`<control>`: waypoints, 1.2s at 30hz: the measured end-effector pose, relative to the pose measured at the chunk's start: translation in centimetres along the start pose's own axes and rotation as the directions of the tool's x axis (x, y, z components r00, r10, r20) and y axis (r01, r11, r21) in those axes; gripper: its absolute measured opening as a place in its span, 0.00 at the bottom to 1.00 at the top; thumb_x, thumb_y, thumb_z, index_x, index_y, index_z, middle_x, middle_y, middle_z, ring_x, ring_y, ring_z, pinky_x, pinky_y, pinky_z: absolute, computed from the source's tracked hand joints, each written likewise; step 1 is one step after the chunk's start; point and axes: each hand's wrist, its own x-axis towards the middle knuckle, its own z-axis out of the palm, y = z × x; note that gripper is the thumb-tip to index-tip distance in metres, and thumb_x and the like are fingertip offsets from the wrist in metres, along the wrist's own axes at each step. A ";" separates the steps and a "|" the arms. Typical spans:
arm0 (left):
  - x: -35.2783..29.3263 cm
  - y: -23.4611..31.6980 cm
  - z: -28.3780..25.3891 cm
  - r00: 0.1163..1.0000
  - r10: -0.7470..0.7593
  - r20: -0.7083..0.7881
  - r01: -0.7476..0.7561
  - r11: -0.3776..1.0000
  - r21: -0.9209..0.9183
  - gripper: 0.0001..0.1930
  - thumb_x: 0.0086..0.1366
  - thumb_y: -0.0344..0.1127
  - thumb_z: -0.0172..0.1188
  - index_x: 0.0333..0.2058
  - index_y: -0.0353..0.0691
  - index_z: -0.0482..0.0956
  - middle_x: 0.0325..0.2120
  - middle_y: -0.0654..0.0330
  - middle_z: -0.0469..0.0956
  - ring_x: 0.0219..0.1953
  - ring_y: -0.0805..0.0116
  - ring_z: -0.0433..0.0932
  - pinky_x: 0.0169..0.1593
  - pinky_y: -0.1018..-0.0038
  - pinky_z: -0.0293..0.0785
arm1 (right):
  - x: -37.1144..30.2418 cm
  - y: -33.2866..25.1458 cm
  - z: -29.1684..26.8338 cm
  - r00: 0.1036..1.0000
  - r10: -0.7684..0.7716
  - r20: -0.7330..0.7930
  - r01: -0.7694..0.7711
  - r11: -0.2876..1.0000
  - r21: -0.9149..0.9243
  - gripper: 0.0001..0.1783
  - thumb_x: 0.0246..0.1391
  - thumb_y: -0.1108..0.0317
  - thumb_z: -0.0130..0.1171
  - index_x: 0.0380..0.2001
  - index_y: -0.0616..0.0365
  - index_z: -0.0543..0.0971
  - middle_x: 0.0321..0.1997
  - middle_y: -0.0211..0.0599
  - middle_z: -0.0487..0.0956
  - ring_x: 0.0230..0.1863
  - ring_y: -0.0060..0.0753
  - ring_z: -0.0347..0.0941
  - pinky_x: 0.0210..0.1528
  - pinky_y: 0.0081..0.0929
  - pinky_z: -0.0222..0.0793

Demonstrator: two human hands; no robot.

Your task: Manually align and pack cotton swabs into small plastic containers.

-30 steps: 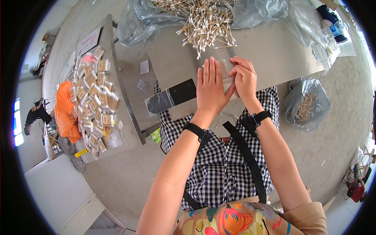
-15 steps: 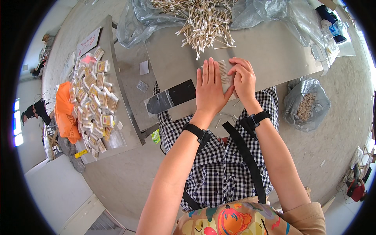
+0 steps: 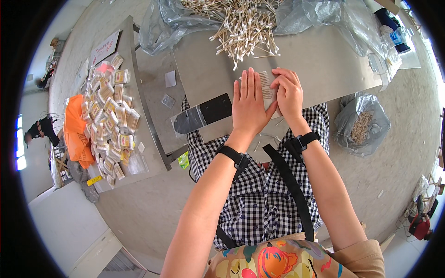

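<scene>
My left hand [image 3: 250, 107] lies flat on the metal table, its fingers stretched out and pointing away from me. Beside it a neat row of cotton swabs [image 3: 266, 84] shows, with what looks like clear plastic around it; the left part is covered by that hand. At the row's right edge is my right hand [image 3: 290, 95], its fingers curled inward. Whatever its fingertips pinch is hidden. Just beyond my fingers spreads a loose heap of cotton swabs [image 3: 245, 30].
A black strip [image 3: 216, 110] lies at the table's near left edge. Many small swab packs [image 3: 111, 116] and an orange bag [image 3: 76, 132] cover the left table. A grey plastic bag [image 3: 343, 132] with swabs stands on the floor to the right. Crumpled clear plastic [image 3: 320, 16] lies at the back.
Both hands stay in nearly the same place over the row of swabs. The view has shifted only slightly.
</scene>
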 end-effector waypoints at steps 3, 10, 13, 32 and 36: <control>0.0 0.0 0.0 1.000 0.003 -0.002 -0.003 1.000 0.005 0.46 0.65 0.60 0.54 0.68 0.26 0.54 0.70 0.41 0.52 0.74 0.49 0.48 0.73 0.53 0.46 | 0.1 -0.1 0.0 1.000 0.013 -0.014 -0.013 1.000 0.000 0.09 0.49 0.84 0.50 0.25 0.60 0.78 0.47 0.35 0.81 0.52 0.42 0.75 0.51 0.37 0.73; -0.1 0.0 0.0 1.000 0.000 -0.005 0.000 1.000 0.005 0.46 0.64 0.59 0.55 0.68 0.26 0.54 0.70 0.41 0.52 0.74 0.48 0.49 0.73 0.53 0.47 | 0.1 -0.4 0.0 1.000 0.002 0.000 -0.002 1.000 -0.028 0.10 0.48 0.84 0.50 0.28 0.59 0.79 0.48 0.34 0.81 0.51 0.42 0.75 0.51 0.37 0.73; 0.0 0.0 0.1 1.000 0.002 -0.014 -0.002 1.000 -0.008 0.46 0.64 0.59 0.55 0.68 0.27 0.54 0.70 0.41 0.52 0.74 0.49 0.48 0.73 0.53 0.46 | 0.2 -0.4 -0.1 1.000 -0.006 -0.004 0.006 1.000 -0.028 0.10 0.48 0.84 0.50 0.28 0.59 0.79 0.48 0.34 0.80 0.51 0.42 0.75 0.51 0.37 0.73; -0.1 -0.1 0.1 1.000 -0.003 -0.015 0.003 1.000 -0.011 0.46 0.64 0.58 0.55 0.68 0.26 0.54 0.70 0.42 0.53 0.74 0.49 0.49 0.73 0.53 0.46 | 0.2 -0.3 0.1 1.000 -0.009 0.008 0.009 0.999 -0.031 0.10 0.48 0.83 0.52 0.30 0.59 0.79 0.47 0.35 0.80 0.51 0.43 0.74 0.53 0.38 0.72; 0.0 0.0 0.1 1.000 0.000 -0.018 0.000 1.000 -0.005 0.46 0.64 0.58 0.54 0.68 0.26 0.55 0.70 0.42 0.53 0.74 0.49 0.49 0.73 0.53 0.47 | 0.3 -0.3 0.0 1.000 -0.015 0.015 0.016 0.999 -0.041 0.11 0.48 0.83 0.51 0.32 0.58 0.79 0.47 0.35 0.80 0.51 0.44 0.74 0.53 0.38 0.72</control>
